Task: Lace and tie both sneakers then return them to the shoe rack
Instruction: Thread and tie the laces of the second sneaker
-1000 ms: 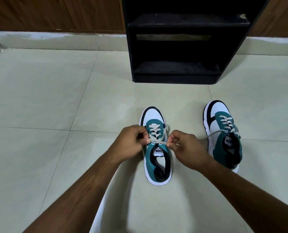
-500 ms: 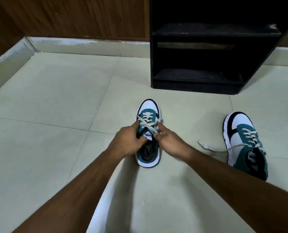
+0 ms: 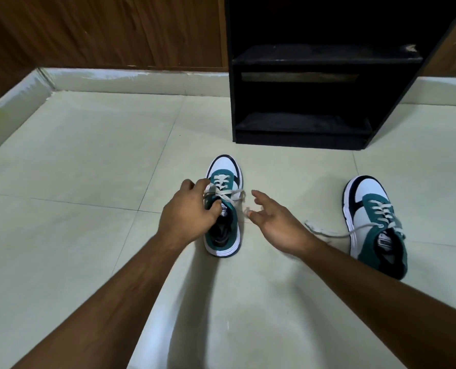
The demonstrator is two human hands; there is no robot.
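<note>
Now left hand clasps the sneaker, tongue label unreadable; right hand spread, empty.

Glossy tile floor, matt blk rack

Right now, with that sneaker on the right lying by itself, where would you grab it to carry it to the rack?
Probably by the collar of the right sneaker, from above. Its opening faces up and the heel points toward the person, so fingers could hook inside the rim with the thumb outside. Gather the loose lace first; it trails across the floor toward the right hand, which is open.
</note>
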